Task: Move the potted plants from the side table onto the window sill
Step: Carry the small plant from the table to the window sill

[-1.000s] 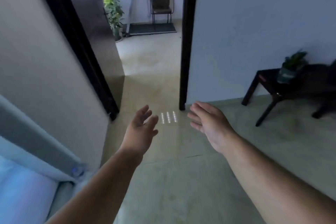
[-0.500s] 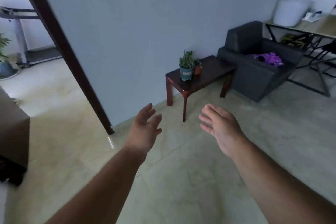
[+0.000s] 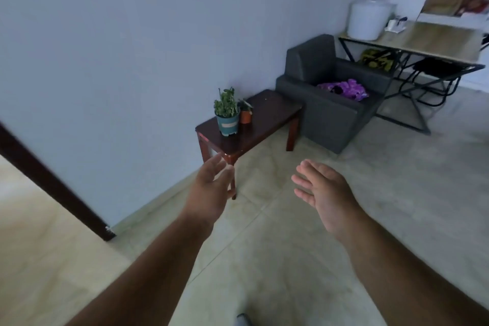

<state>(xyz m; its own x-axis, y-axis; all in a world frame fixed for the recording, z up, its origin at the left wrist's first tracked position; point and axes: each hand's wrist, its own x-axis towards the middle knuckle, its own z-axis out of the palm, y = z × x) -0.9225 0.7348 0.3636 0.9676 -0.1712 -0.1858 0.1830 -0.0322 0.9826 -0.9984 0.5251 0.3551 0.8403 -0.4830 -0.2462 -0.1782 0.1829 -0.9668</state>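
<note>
Wooden side table (image 3: 267,124), two potted plants (image 3: 227,114)

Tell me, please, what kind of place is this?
Probably a living room in a home: a dark armchair stands by a wooden side table holding two potted plants, with a desk beyond.

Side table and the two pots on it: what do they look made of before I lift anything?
Side table: dark reddish-brown wood by the look, glossy top with a faint sheen. Blue-green pot: probably glazed ceramic or plastic, smooth with a pale band; cannot tell which. Small orange pot: looks like terracotta or plastic, too small to settle.
</note>
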